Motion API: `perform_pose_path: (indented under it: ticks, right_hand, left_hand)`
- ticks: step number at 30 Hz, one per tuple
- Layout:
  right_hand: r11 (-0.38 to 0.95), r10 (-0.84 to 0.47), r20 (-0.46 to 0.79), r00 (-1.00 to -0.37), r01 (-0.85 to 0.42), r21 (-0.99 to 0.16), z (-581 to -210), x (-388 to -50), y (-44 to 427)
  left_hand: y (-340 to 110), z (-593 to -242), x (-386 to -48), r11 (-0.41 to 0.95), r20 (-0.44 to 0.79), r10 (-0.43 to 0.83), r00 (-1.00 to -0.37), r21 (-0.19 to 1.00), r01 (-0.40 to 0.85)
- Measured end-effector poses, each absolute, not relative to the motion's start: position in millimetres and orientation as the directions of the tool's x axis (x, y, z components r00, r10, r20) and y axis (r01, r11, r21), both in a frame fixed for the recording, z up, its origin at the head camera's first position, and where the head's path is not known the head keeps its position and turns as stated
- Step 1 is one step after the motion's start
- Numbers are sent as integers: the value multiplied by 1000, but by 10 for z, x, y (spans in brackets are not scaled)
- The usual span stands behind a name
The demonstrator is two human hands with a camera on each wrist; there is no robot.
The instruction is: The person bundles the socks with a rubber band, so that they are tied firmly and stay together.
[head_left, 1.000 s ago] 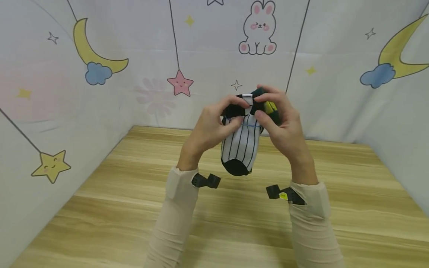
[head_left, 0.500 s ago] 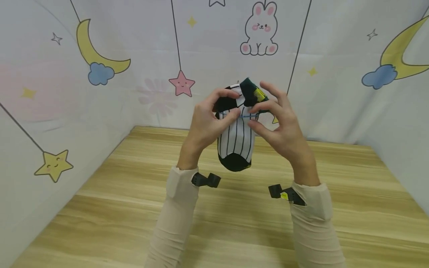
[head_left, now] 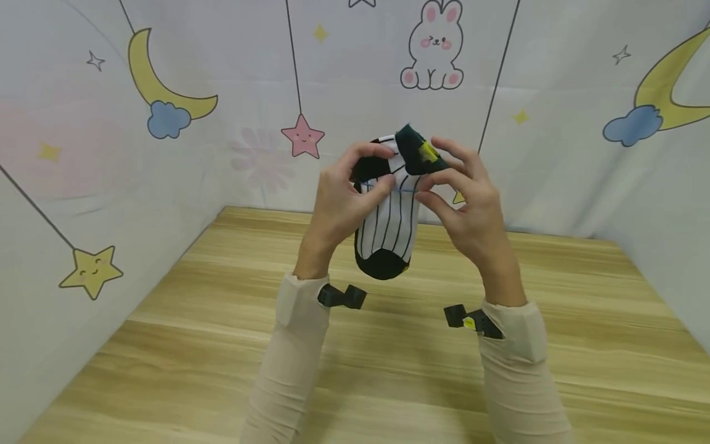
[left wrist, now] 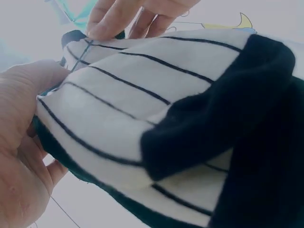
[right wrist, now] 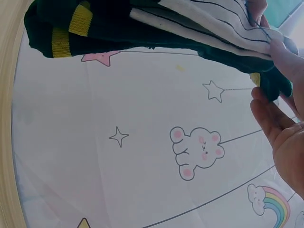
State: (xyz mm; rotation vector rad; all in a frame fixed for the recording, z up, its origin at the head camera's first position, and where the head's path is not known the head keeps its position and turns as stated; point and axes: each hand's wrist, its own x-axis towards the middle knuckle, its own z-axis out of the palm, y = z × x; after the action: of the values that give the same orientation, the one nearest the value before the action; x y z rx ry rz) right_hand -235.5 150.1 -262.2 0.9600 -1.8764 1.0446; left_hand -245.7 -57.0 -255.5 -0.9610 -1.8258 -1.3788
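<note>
A pair of socks is held up above the table: a white sock with black stripes (head_left: 388,222) and, behind it, a dark green one with yellow patches (head_left: 413,151). The striped sock's black toe end hangs down, and a thin blue line (head_left: 407,190) crosses its upper part. My left hand (head_left: 344,191) pinches the striped sock's left side near that line. On the opposite edge, my right hand (head_left: 471,200) pinches with thumb and index finger; its other fingers are spread. In the right wrist view, the dark green sock (right wrist: 109,33) lies along the striped one.
Below the hands is a wood-grain table (head_left: 388,370). A white cloth backdrop (head_left: 355,92) printed with stars, moons and a rabbit rises behind and at both sides. Small black cameras (head_left: 355,296) are strapped to both wrists.
The socks have moved up and left. My right hand has let go of the dark green upper part and now pinches lower, by the blue line. The left hand keeps its grip.
</note>
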Motion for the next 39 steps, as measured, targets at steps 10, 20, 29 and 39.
perform_pose_path:
  ticks: [10,20,29,39]
  right_hand:
    - [260,-180,891,-417,-894,-365,-2615,-2372,1533]
    - [-377,-69,861,-504,-786,-490,-2643,-2388,1528]
    - [-727,-113,857,-502,-547,-416,-2614,-2339,1592]
    - [-608,-192,867,-460,-638,-473,-2592,-2325,1669]
  left_hand:
    - [-655,-2543,-2462,156,864,39,-502,491,857]
    - [-683,-2523,-2480,31,877,-72,-476,479,877]
    - [-711,-2505,-2480,-29,863,-136,-486,487,873]
    - [-767,-2509,-2480,-14,852,-157,-499,503,864]
